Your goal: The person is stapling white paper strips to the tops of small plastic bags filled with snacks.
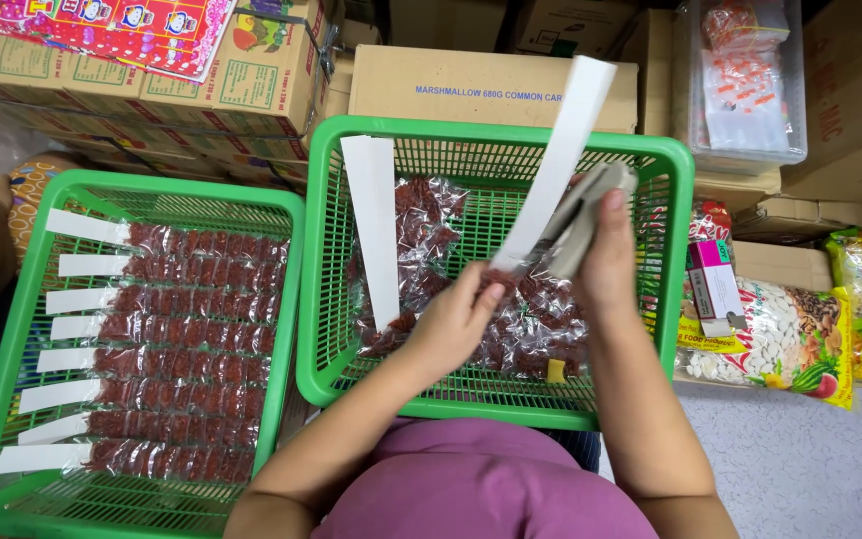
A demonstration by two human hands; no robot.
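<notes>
Here the right hand (606, 245) grips a stapler (581, 215).

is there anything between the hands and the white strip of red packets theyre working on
Nothing visible. The left hand already pinches the lower end of the white strip by its red packets, and the right hand grips a grey stapler against it, above the green basket.
</notes>
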